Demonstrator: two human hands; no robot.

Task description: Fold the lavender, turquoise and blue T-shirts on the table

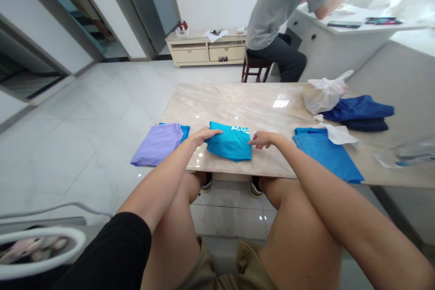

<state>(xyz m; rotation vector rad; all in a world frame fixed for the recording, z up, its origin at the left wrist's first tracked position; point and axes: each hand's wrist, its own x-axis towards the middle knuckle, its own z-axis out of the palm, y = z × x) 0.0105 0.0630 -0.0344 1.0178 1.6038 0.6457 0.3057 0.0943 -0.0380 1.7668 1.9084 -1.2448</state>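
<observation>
A folded turquoise T-shirt (227, 145) with white lettering lies on the marble-patterned table (234, 99) in front of me. My left hand (206, 134) grips its left edge, the thumb on top and the other fingers partly hidden under the cloth. At the right edge is my right hand (262, 139), its index fingertip on the fabric and the other fingers curled in. Left of the shirt, near my left forearm, rests a folded lilac garment (158, 145) over a blue one (185, 131). A folded blue cloth (326, 152) lies beyond my right forearm.
At the table's right stand a white plastic bag (324, 95), dark blue clothing (362, 111), a white paper (340, 135) and clear plastic wrapping (414, 149). Behind the table, a person in grey (282, 4) sits on a stool at a white desk (343, 31). A low cabinet (190, 54) lines the wall.
</observation>
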